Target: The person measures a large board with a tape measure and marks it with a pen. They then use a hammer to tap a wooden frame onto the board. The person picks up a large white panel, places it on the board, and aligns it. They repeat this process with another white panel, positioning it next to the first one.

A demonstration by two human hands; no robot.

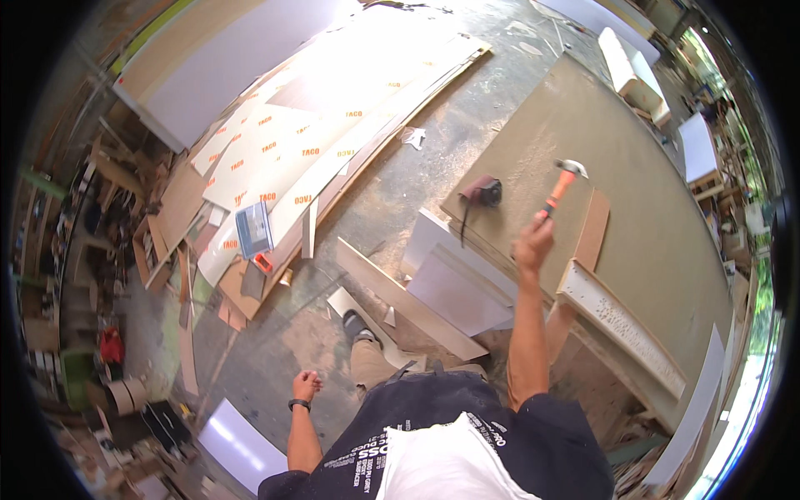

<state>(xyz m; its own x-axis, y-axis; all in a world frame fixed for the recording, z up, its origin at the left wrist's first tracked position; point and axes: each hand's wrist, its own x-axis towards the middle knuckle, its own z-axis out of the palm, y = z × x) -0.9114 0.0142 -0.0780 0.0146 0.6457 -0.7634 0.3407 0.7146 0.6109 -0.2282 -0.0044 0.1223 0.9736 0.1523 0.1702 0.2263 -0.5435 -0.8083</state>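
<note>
My right hand is closed round the handle of a claw hammer. Its grip is orange and black, and the metal head points away from me over the large brown worktop. My left hand hangs low at my left side with its fingers curled; whatever they may hold is too small to make out. A dark tape measure with a strap lies on the worktop, left of the hammer. Right of my right forearm are a brown wooden strip and a long pale-edged panel piece with a speckled face.
White printed sheets cover a low stack on the left, with a blue-lidded clear box on it. White panels lean against the worktop's near side. A long board lies by my foot. Shelves and offcuts crowd the far left.
</note>
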